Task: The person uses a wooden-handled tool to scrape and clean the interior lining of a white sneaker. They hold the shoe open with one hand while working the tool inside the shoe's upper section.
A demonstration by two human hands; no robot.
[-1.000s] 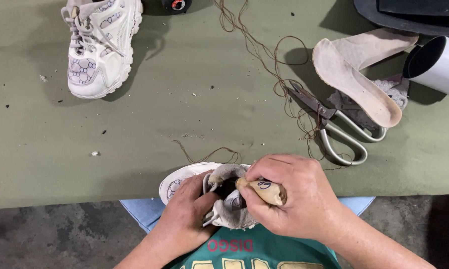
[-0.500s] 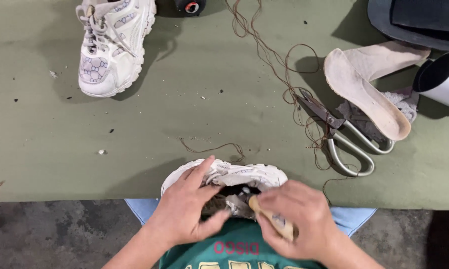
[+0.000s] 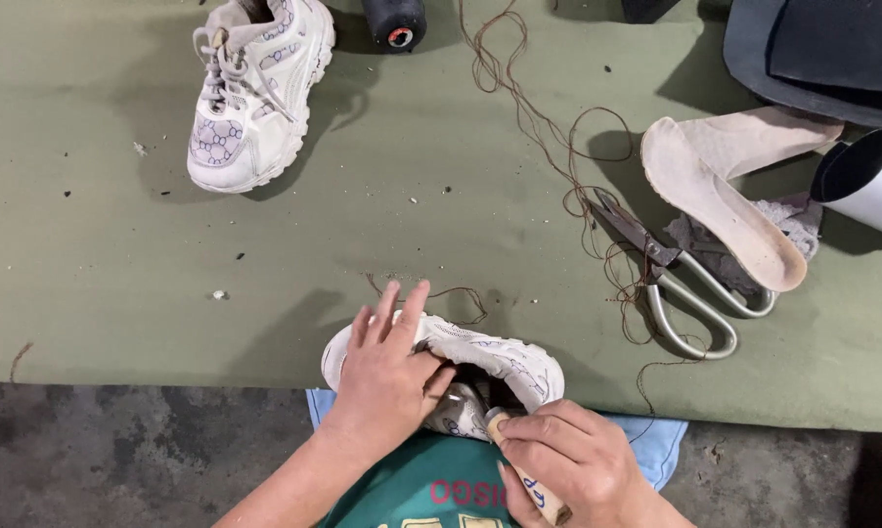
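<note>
Head view, looking down: the left hand (image 3: 387, 376) lies flat with its fingers spread over the side of a small white patterned sneaker (image 3: 480, 364), which rests at the near edge of the green cloth-covered table (image 3: 118, 274), partly over the person's lap. The right hand (image 3: 570, 462) is closed in a fist round a pale wooden-handled tool (image 3: 531, 474), whose working end points into the dark opening of the shoe; the tip is hidden inside, so I cannot tell whether it is an awl or a needle, nor what it touches. As far as can be judged, the work on this shoe is under way and not finished: the shoe is held open, the tool is in it, and a strand of thin brown thread (image 3: 544, 147) trails across the table from the far edge toward the shoe. A pair of steel scissors with looped handles (image 3: 681, 293) lies well to the right amid the thread, untouched, just beside two beige foam insoles (image 3: 720, 200) that are out of any shoe and rest on a grey rag. The matching white laced sneaker (image 3: 255, 93) stands at the far left, well apart from the hands, and looks whole from here. A black spool (image 3: 395, 22) sits at the far edge, and a white tube with a dark mouth (image 3: 866, 181) lies at the right.
</note>
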